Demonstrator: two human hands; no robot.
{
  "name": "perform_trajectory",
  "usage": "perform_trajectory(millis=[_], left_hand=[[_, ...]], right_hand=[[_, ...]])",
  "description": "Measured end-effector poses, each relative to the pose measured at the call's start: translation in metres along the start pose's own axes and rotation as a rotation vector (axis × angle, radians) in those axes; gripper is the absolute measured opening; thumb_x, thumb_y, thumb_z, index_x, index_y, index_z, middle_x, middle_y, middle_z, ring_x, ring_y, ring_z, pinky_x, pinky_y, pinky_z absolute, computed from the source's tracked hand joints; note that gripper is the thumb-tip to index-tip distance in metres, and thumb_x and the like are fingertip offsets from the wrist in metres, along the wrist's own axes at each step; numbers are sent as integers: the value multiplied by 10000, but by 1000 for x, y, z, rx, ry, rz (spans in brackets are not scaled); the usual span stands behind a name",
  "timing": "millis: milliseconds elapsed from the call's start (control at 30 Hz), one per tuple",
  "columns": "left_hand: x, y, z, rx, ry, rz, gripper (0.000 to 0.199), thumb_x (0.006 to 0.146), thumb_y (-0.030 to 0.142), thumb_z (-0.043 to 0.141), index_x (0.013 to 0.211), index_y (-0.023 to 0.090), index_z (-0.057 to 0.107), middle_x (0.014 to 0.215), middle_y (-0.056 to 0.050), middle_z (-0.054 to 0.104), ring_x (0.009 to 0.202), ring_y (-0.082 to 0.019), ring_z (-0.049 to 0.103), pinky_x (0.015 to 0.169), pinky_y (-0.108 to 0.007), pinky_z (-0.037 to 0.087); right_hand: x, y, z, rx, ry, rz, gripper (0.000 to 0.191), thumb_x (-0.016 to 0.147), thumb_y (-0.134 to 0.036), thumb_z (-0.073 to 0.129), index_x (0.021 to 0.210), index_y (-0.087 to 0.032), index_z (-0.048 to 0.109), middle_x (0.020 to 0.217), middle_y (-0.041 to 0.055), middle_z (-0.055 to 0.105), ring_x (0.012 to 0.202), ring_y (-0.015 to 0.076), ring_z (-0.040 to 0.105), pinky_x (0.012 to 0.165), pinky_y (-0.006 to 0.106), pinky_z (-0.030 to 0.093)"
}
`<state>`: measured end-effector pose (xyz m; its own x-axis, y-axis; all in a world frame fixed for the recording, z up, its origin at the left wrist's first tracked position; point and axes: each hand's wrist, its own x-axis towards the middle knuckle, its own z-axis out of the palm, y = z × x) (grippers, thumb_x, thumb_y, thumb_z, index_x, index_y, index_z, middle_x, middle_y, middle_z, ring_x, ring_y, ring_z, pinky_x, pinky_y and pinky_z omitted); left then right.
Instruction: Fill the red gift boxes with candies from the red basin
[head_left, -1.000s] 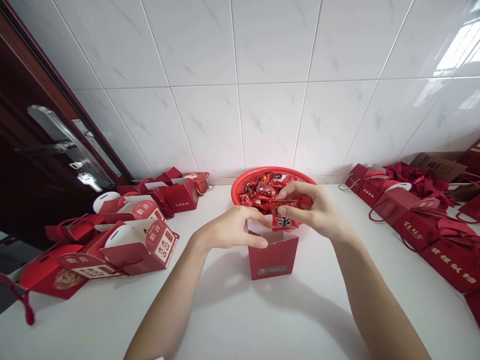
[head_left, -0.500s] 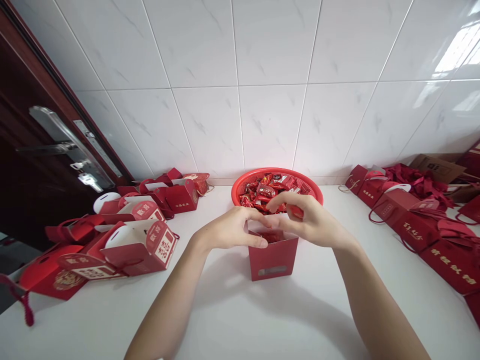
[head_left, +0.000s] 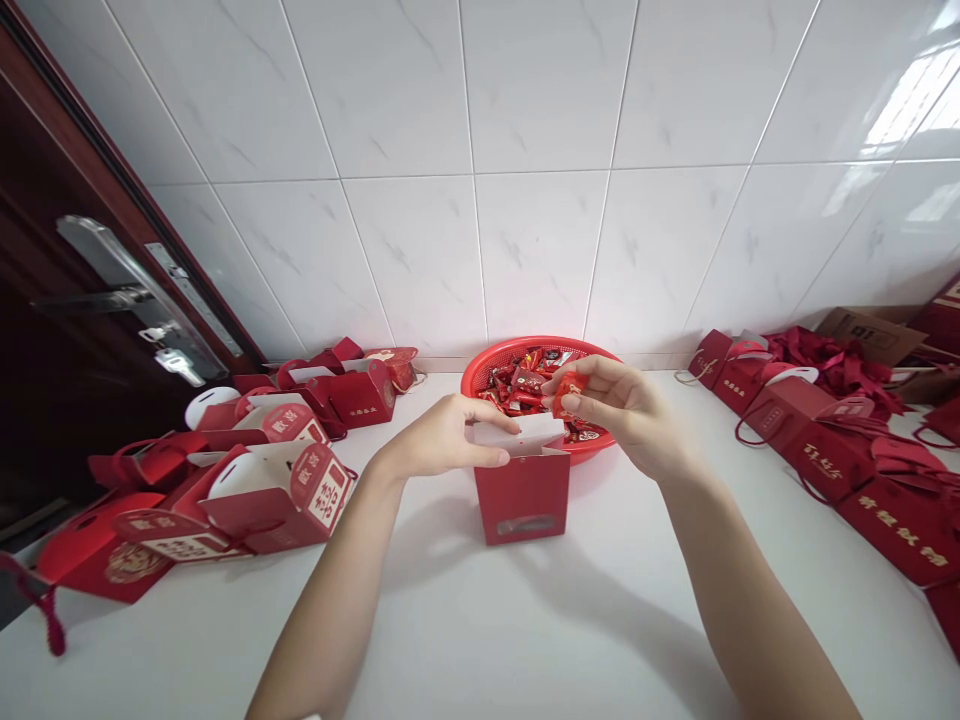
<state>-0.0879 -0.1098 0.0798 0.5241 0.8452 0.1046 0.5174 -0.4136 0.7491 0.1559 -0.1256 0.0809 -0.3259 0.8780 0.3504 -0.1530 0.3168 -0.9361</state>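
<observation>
A red paper gift box [head_left: 523, 495] stands upright in front of me, its white-lined top unfolded. My left hand [head_left: 450, 435] grips the box's upper left edge, thumb on the near side and fingers over the top. Between the thumb and fingers of my right hand [head_left: 619, 405] is a red wrapped candy [head_left: 570, 392], held just above and to the right of the box top. Behind the box sits a red plastic basket [head_left: 472, 382] of similar wrapped candies [head_left: 525, 380], partly hidden by the box and my right hand. What lies inside the box is hidden.
Several red gift boxes [head_left: 277, 500] with cord handles stand on the left of the white table [head_left: 480, 630]. More boxes [head_left: 817, 425] line the right side, beside red ribbons [head_left: 832, 370] and a cardboard box [head_left: 870, 335]. A tiled wall [head_left: 540, 250] rises behind; a dark door [head_left: 67, 330] is at left.
My right hand has moved from over the box opening slightly right and up, and a red candy now shows in its fingers. The box has shifted a little left with my left hand.
</observation>
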Motion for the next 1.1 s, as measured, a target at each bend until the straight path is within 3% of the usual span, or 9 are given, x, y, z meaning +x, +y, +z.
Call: perform_trajectory(millis=[167,400,600,800,967,1100], left_hand=[[4,-6,-5,-78,-4,38,286,693,259,774,975,223,803,1033,-48,785,1036,-270,699,870,-346,551],[11,-15,0,-116,-48,9,353,710,270,770,1061,243,788,1057,-38,766,1033,-252,665,844,-332,524],[11,-18,0,-133,-80,24,395,700,285,782,1092,232,777,1060,-41,748,998,-240,651,847,-332,512],[10,-15,0,-174,-113,55,401,688,258,787,1089,237,773,1053,-38,743,990,-227,667,884,-341,536],[10,-13,0,-195,-125,47,423,691,286,796,1110,235,768,1068,-51,750,997,-238,681,866,-352,554],[9,-14,-1,-139,-90,50,399,684,303,815,1076,238,781,1103,-56,752,1045,-248,672,882,-334,542]], right_hand=[[4,6,5,-36,30,5,223,748,-342,817,850,-203,676,926,50,719,853,205,701,798,360,577],[7,20,23,-364,188,-130,74,782,-278,746,825,-222,723,896,43,739,856,214,688,782,364,569],[5,29,28,-494,133,-140,58,849,-262,671,878,-224,703,896,35,739,823,210,684,675,321,534],[6,35,29,-746,96,-133,81,876,-252,646,807,-216,668,738,11,713,653,171,607,614,297,425],[5,32,30,-793,-28,-127,154,899,-273,638,761,-221,685,704,23,716,638,182,612,622,312,410],[4,21,21,-705,111,-172,247,932,-351,602,732,-226,673,717,32,711,650,189,624,603,316,427]])
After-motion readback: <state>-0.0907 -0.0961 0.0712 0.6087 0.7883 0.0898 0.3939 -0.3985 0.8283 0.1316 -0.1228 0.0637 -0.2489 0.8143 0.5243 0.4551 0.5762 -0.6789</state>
